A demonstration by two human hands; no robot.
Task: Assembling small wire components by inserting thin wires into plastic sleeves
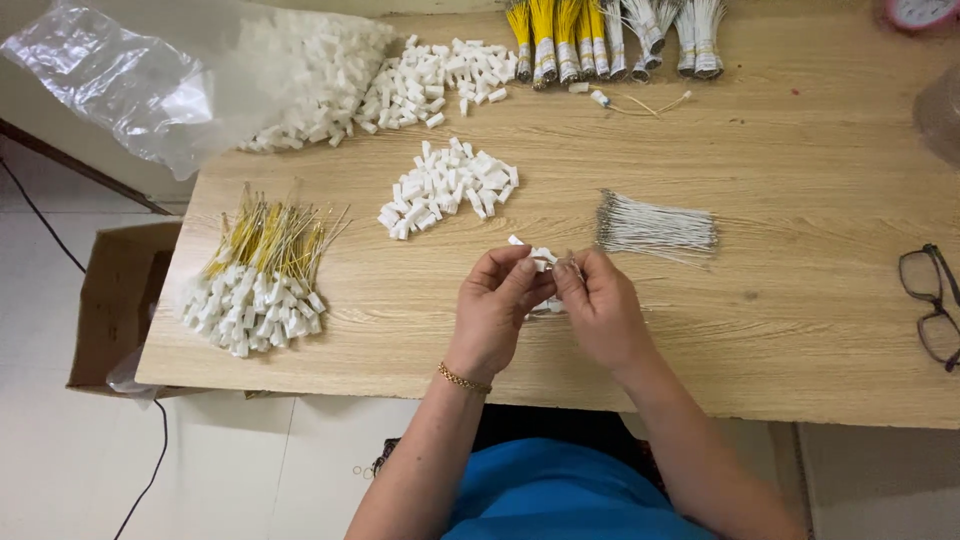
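Pinching small white plastic pieces over the table

Both hands meet, left hand (495, 305) and right hand (600, 310), fingertips clamped on white plastic pieces (541, 258) above bare wooden table (800, 300) near its front edge. Loose white pile (445, 187) lies beyond; thin wire bundle (655, 227) right.

Wooden table (800, 200) with white plastic pieces (445, 187), wire bundle (655, 227), finished pile (255, 290), glasses (932, 300).

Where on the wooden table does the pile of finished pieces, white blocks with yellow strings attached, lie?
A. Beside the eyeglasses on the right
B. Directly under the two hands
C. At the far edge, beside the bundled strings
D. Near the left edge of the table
D: the pile of white blocks with yellow strings sits near the left edge of the table, well left of the left hand and right hand.
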